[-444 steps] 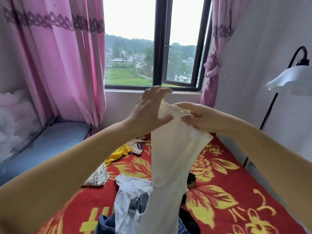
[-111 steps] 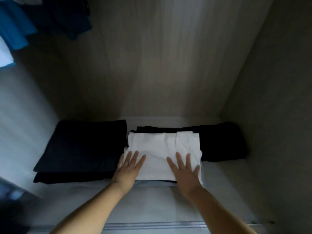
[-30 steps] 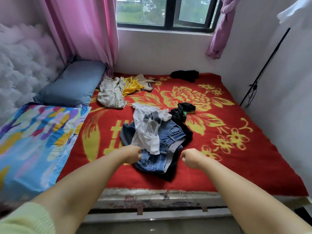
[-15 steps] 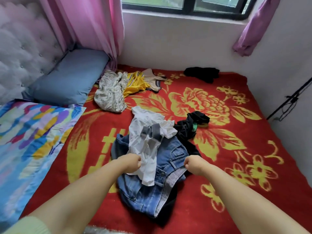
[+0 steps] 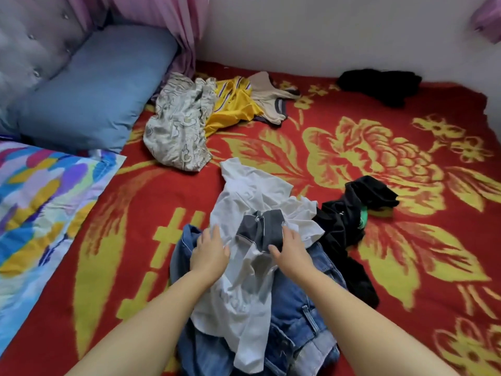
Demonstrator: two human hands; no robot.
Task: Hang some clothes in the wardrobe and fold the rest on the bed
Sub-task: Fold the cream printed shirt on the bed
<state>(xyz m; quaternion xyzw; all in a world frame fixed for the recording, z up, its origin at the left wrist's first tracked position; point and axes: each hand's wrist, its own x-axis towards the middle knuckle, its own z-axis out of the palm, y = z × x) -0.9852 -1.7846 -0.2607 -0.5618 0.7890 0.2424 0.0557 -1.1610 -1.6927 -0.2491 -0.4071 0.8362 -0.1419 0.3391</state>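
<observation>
White shirt [image 5: 252, 202] with a grey collar lies crumpled atop the blue jeans [image 5: 295, 316], on the red bedspread [image 5: 141, 213]. Left hand [image 5: 208, 253] and right hand [image 5: 291, 251] rest on the shirt, fingers spread, gripping nothing. Step in hand: picking the next garment. The next move calls for pinching the shirt's shoulders and lifting it off the jeans.
</observation>
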